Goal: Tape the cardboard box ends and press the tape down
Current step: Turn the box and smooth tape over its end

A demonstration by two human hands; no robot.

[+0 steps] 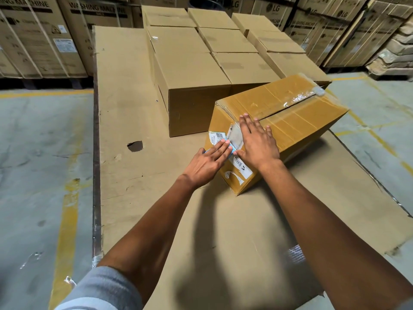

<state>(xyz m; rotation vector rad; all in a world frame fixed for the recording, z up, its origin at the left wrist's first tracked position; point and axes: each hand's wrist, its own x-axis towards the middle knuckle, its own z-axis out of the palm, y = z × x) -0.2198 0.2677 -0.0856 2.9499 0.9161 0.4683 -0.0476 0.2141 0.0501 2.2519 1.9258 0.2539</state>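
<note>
A yellowish cardboard box lies askew on a flattened cardboard sheet, its near end with white labels facing me. Clear tape runs crumpled along its top seam. My left hand lies against the near end, fingers stretched over a blue tape dispenser that is mostly hidden under them. My right hand rests flat, fingers spread, over the box's near top edge where the tape folds down onto the end.
Several closed plain cardboard boxes stand in rows just behind and to the left of the taped box. A hole marks the sheet at left. Large washing-machine cartons line the back. Grey concrete floor with yellow lines lies on both sides.
</note>
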